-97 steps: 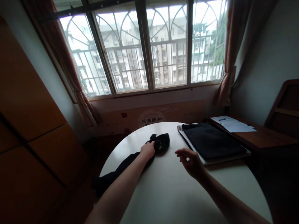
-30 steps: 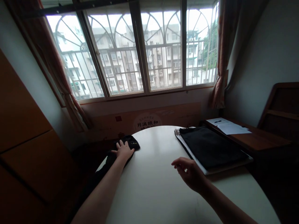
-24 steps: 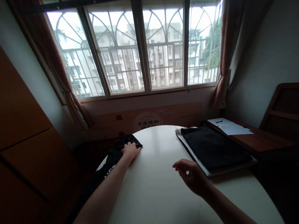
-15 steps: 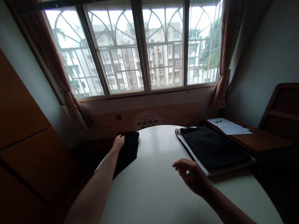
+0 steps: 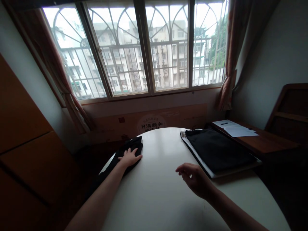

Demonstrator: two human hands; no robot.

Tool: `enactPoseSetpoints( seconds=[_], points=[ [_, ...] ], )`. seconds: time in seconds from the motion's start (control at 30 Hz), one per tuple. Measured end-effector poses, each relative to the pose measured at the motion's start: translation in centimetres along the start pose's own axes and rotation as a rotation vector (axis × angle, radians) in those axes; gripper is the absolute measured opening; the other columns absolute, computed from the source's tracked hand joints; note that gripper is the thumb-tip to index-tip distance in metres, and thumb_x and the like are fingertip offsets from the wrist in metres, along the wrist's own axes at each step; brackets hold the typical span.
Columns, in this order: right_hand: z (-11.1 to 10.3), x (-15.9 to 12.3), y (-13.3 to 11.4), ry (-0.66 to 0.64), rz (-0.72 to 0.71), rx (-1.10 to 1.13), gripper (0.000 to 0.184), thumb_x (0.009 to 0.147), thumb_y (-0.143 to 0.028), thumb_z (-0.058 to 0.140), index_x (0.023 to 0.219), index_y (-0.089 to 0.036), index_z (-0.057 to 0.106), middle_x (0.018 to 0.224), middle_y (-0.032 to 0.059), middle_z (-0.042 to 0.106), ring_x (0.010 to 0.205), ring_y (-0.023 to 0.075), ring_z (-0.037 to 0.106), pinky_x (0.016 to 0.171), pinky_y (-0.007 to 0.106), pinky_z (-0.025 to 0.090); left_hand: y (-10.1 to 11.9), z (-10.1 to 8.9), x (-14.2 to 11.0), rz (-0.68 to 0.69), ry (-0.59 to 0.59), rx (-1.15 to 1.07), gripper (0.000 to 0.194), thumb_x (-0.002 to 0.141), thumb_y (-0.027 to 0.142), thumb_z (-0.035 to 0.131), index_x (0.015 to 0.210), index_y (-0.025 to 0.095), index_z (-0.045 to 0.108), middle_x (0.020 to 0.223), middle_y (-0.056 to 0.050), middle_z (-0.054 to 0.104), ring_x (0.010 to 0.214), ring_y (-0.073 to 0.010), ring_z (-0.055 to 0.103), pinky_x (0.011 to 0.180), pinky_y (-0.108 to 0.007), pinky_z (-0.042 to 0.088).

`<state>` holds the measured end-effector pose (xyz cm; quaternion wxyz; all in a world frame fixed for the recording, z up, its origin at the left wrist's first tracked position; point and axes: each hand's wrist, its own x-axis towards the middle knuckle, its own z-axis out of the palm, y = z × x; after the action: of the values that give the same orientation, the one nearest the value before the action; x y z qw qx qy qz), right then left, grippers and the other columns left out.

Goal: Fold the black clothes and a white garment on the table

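Note:
On the left part of the white round table (image 5: 158,199) lies a dark cloth (image 5: 134,143), probably a garment, with part of it hanging past the edge. My left hand (image 5: 130,157) rests on it, open, palm down with the fingers spread. Over the table, left of a folded black cloth (image 5: 216,149), hovers my right hand (image 5: 193,178). Its fingers are loosely curled together and I see nothing in them. The folded cloth lies flat on top of a white and dark layer whose pale edge (image 5: 216,175) shows underneath.
A wooden side table (image 5: 276,140) stands at the right with papers (image 5: 238,130) and a dark pen-like object on it. Behind it is a wooden chair back (image 5: 292,102). A printed carton (image 5: 110,128) stands below the barred window. Orange-brown cabinets (image 5: 24,128) line the left.
My left hand has gone from gripping the dark cloth to lying flat on it with spread fingers, a little nearer to me. The cloth looks more crumpled. My right hand has hardly moved.

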<state>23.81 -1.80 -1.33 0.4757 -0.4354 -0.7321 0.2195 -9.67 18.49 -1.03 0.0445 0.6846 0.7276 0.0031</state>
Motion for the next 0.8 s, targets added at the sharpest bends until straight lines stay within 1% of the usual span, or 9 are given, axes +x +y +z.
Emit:
enactPoseSetpoints(
  seconds=[0.07, 0.13, 0.2, 0.3, 0.4, 0.5, 0.6, 0.7, 0.8],
  points=[
    [0.0, 0.0, 0.0, 0.000, 0.006, 0.005, 0.023, 0.088, -0.015, 0.052, 0.093, -0.021, 0.074, 0.083, 0.0038, 0.073, 0.069, 0.0164, 0.065, 0.061, 0.027, 0.047, -0.4, 0.4, 0.3, -0.021, 0.068, 0.007, 0.062, 0.094, 0.049, 0.040, 0.154, 0.035, 0.044, 0.165, -0.015, 0.032, 0.146, -0.0454, 0.032, 0.104, -0.075, 0.033],
    [0.0, -0.1, 0.2, 0.006, 0.014, 0.002, 0.022, 0.089, -0.015, 0.053, 0.093, -0.021, 0.074, 0.083, 0.0038, 0.073, 0.069, 0.0165, 0.064, 0.062, 0.027, 0.047, -1.2, 0.1, 0.8, -0.046, 0.122, 0.017, 0.059, 0.095, 0.034, 0.035, 0.153, 0.033, 0.046, 0.162, -0.014, 0.038, 0.142, -0.0408, 0.040, 0.106, -0.067, 0.037],
    [0.0, -0.1, 0.3, 0.007, 0.016, -0.003, 0.022, 0.089, -0.015, 0.053, 0.093, -0.021, 0.074, 0.082, 0.0036, 0.073, 0.069, 0.0165, 0.064, 0.062, 0.027, 0.047, -2.2, -0.4, 1.4, -0.093, 0.154, 0.024, 0.059, 0.094, 0.026, 0.034, 0.152, 0.030, 0.048, 0.157, -0.016, 0.043, 0.137, -0.0395, 0.045, 0.105, -0.062, 0.040],
    [0.0, 0.0, 0.4, 0.000, 0.012, -0.009, 0.022, 0.087, -0.013, 0.054, 0.093, -0.021, 0.074, 0.082, 0.0032, 0.073, 0.069, 0.0164, 0.063, 0.061, 0.026, 0.046, -3.0, -0.8, 2.1, -0.169, 0.186, 0.023, 0.059, 0.094, 0.023, 0.033, 0.150, 0.029, 0.051, 0.152, -0.018, 0.047, 0.133, -0.0401, 0.048, 0.102, -0.058, 0.042],
    [0.0, 0.0, 0.4, -0.007, -0.006, -0.020, 0.024, 0.085, -0.009, 0.055, 0.093, -0.021, 0.075, 0.082, 0.0023, 0.073, 0.068, 0.0155, 0.063, 0.062, 0.026, 0.046, -2.8, -0.5, 2.4, -0.206, 0.204, 0.014, 0.058, 0.097, 0.030, 0.029, 0.152, 0.029, 0.047, 0.154, -0.017, 0.045, 0.134, -0.0391, 0.047, 0.104, -0.056, 0.041],
    [0.0, 0.1, 0.4, -0.008, -0.021, -0.046, 0.026, 0.085, -0.007, 0.055, 0.094, -0.021, 0.075, 0.082, 0.0015, 0.074, 0.066, 0.0147, 0.063, 0.063, 0.026, 0.047, -2.2, -0.2, 2.3, -0.234, 0.195, 0.006, 0.058, 0.100, 0.041, 0.028, 0.155, 0.028, 0.042, 0.158, -0.018, 0.040, 0.140, -0.0402, 0.041, 0.110, -0.061, 0.033],
    [-0.3, 0.5, 0.9, 0.013, -0.017, -0.118, 0.025, 0.086, -0.009, 0.056, 0.094, -0.022, 0.076, 0.084, 0.0024, 0.075, 0.071, 0.0167, 0.066, 0.069, 0.028, 0.051, -1.1, -0.4, 1.5, -0.241, 0.180, 0.022, 0.062, 0.101, 0.045, 0.029, 0.157, 0.022, 0.037, 0.164, -0.021, 0.030, 0.149, -0.0454, 0.026, 0.113, -0.072, 0.020],
    [-1.5, 1.0, 2.3, 0.076, -0.008, -0.258, 0.028, 0.087, -0.011, 0.054, 0.101, -0.022, 0.076, 0.099, 0.0060, 0.077, 0.095, 0.0225, 0.070, 0.089, 0.035, 0.053, 0.9, -0.4, -0.2, -0.161, 0.212, 0.047, 0.065, 0.102, 0.046, 0.030, 0.160, 0.016, 0.030, 0.168, -0.022, 0.018, 0.153, -0.0460, 0.013, 0.116, -0.072, 0.013],
    [-3.5, 1.6, 4.4, 0.168, 0.073, -0.460, 0.038, 0.087, -0.014, 0.054, 0.120, -0.019, 0.072, 0.122, 0.0110, 0.072, 0.119, 0.0274, 0.063, 0.107, 0.042, 0.046, 4.1, 0.1, -2.8, -0.036, 0.223, 0.063, 0.065, 0.102, 0.046, 0.036, 0.160, 0.018, 0.030, 0.170, -0.019, 0.013, 0.156, -0.0407, 0.011, 0.120, -0.066, 0.012]
  ],
)
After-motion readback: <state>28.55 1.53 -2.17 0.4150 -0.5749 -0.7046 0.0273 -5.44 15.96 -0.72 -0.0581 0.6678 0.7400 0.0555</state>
